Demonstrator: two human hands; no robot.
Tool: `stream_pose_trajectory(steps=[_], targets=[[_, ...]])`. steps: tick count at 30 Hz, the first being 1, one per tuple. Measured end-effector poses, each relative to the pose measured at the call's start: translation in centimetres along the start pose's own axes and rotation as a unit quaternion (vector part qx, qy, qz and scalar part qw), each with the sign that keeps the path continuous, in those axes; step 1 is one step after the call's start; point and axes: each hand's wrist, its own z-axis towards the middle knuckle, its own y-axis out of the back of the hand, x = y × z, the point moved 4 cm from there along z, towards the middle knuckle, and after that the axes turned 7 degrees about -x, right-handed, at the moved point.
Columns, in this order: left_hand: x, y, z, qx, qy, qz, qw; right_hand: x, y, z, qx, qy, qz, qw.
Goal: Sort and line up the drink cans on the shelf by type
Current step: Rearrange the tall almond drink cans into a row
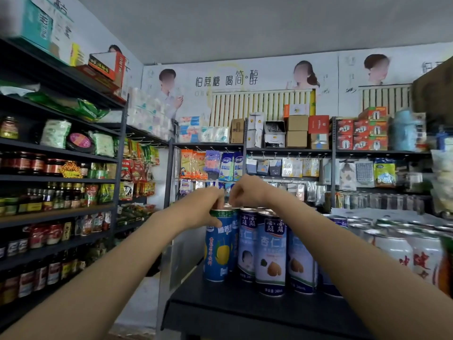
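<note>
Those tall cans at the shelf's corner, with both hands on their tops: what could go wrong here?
The blue pear can stands right at the shelf's left edge; a nudge from the left hand gripping its top might send it over. The right hand reaches over packed almond cans, so a forearm bump could topple several.

Glossy printed metal was seen on the drink cans (269,251); a matt, smooth dark surface was shown by the near shelf (245,312).

Behind the blue mango can (219,244), further cans are masked by both hands; the white cans (416,256) are cut at the right edge.
</note>
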Motion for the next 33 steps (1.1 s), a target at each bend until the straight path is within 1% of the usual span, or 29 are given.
stream_pose_trajectory(steps=[2,4,6,8,10,12,14,17,21,24,27,29,33], targets=[[-0.4,0.4,-0.2,-0.005,-0.009,-0.005,1.000,0.0,2.0,-1.2,-0.037,0.006,0.024,0.999],[-1.3,1.1,-0.5,-0.058,-0.032,-0.026,0.997,-0.4,4.1,-3.2,-0.082,0.014,0.028,0.996],[-2.6,1.5,-0.9,-0.112,-0.049,-0.051,0.991,-1.3,5.8,-5.7,-0.094,0.017,0.010,0.995],[-3.9,1.1,-0.8,-0.120,-0.064,-0.042,0.990,-2.5,6.3,-8.2,-0.057,0.013,-0.001,0.998],[-4.9,0.0,-0.2,-0.096,-0.071,-0.004,0.993,-3.3,5.6,-9.9,-0.010,0.000,0.007,1.000],[-5.5,-1.1,0.5,-0.068,-0.061,0.048,0.995,-3.8,4.5,-10.8,-0.006,-0.007,0.008,1.000],[-6.0,-2.1,1.0,-0.058,-0.057,0.086,0.993,-4.0,3.6,-11.3,-0.044,-0.022,0.010,0.999],[-6.4,-3.0,0.8,-0.080,-0.041,0.086,0.992,-4.0,1.8,-12.0,-0.108,-0.053,0.005,0.993],[-6.5,-3.5,0.4,-0.131,-0.034,0.068,0.988,-3.7,-0.6,-12.8,-0.174,-0.082,-0.076,0.978],[-6.4,-3.4,0.5,-0.145,-0.019,0.031,0.989,-3.0,-1.4,-13.2,-0.238,-0.072,-0.091,0.964],[-6.2,-3.3,0.7,-0.142,-0.015,0.008,0.990,-3.0,-1.6,-14.0,-0.326,-0.036,-0.092,0.940],[-5.8,-3.3,0.8,-0.137,-0.011,-0.017,0.990,-3.4,-1.2,-14.5,-0.333,-0.035,-0.079,0.939],[-5.8,-3.3,0.8,-0.124,-0.003,-0.064,0.990,-3.6,-0.1,-15.0,-0.332,-0.006,-0.007,0.943]])
